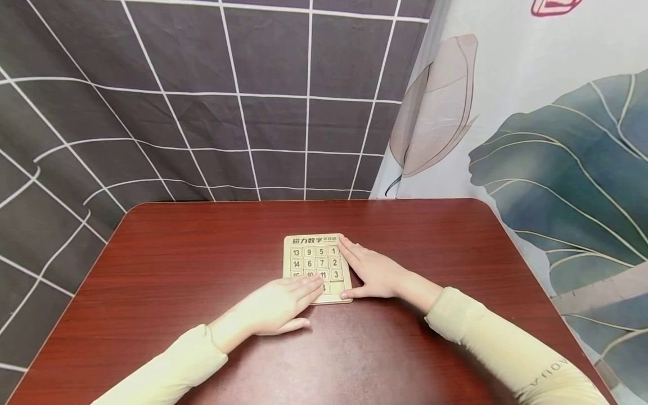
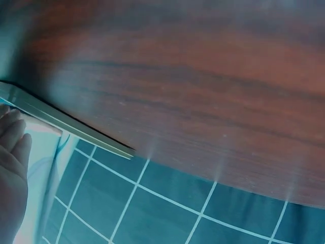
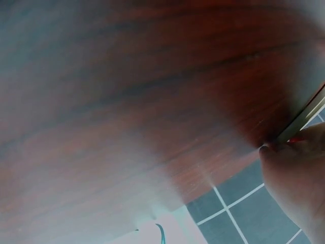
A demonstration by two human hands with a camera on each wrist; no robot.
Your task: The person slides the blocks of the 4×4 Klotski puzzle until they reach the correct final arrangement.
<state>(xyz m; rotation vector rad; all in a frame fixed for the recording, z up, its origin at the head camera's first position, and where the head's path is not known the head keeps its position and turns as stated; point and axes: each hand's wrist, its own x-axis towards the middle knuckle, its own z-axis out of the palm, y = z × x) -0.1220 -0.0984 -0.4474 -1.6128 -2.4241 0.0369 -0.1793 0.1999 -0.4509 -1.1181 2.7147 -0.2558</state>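
Observation:
A wooden number slide puzzle lies flat near the middle of the table, with numbered square tiles in a pale frame. A bare slot shows at its lower right, beside a partly covered tile. My left hand reaches over the lower left of the board, fingers straight and together on the lower tiles, thumb off the frame. Those fingers hide part of the bottom row. Along the right edge rests my right hand, its fingers extended towards the upper corner and its thumb at the lower corner. The left wrist view shows the board's edge beside the fingers.
The reddish-brown table has rounded far corners. Behind it hangs a dark curtain with a white grid. A pale curtain with large leaf patterns hangs at the right.

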